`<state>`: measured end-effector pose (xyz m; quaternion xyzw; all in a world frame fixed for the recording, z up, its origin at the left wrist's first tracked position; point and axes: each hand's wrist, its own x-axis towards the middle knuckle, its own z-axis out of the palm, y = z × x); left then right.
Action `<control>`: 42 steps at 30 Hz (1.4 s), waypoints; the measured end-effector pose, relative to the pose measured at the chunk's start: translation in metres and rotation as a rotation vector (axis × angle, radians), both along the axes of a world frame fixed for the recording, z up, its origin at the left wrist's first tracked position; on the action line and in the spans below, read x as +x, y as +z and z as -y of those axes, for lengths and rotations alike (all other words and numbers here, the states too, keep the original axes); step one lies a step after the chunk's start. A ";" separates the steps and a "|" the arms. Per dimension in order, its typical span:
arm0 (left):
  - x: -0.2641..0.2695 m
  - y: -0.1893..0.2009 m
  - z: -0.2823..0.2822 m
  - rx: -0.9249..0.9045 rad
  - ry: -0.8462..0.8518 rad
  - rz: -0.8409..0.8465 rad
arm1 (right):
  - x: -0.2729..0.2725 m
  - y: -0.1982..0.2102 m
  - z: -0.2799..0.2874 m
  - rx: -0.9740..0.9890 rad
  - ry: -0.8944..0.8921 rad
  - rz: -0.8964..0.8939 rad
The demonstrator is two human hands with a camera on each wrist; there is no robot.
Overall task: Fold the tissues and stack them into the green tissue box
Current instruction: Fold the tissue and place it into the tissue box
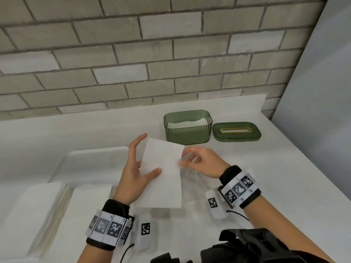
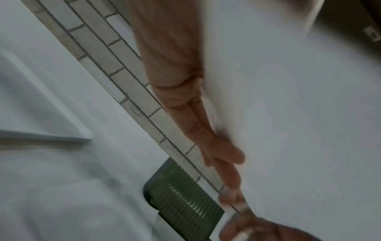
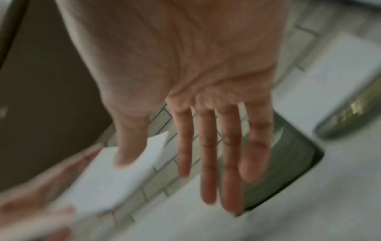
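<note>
I hold a folded white tissue (image 1: pixel 163 179) upright above the counter. My left hand (image 1: pixel 141 164) grips its left side, thumb on the front and straight fingers behind; the left wrist view shows those fingers (image 2: pixel 218 146) flat against the tissue (image 2: pixel 288 114). My right hand (image 1: pixel 191 160) is blurred at the tissue's right edge. In the right wrist view its fingers (image 3: pixel 206 154) are straight and spread, and only the thumb overlaps the tissue (image 3: pixel 107 179). The open green tissue box (image 1: pixel 188 133) stands behind, with folded tissues (image 1: pixel 187 123) inside.
The green lid (image 1: pixel 236 131) with a gold slot lies right of the box. A clear tray (image 1: pixel 95 164) sits at left, with tissue stacks (image 1: pixel 32 205) in front of it. A tiled wall runs along the back, and the counter's edge slants down at right.
</note>
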<state>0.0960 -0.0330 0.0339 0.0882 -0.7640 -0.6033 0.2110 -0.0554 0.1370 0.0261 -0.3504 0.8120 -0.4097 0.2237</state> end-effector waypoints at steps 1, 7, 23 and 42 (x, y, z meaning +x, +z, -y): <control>0.001 -0.004 0.003 -0.033 0.018 0.000 | -0.004 -0.006 -0.003 0.224 0.048 -0.078; 0.011 -0.025 0.018 -0.256 0.131 0.100 | 0.005 -0.036 0.000 0.621 0.105 -0.152; 0.019 -0.041 0.032 -0.155 0.315 0.137 | 0.017 0.032 -0.023 -0.326 0.015 0.081; -0.012 -0.010 -0.017 0.419 -0.067 -0.062 | 0.027 0.019 -0.024 -0.360 0.156 0.321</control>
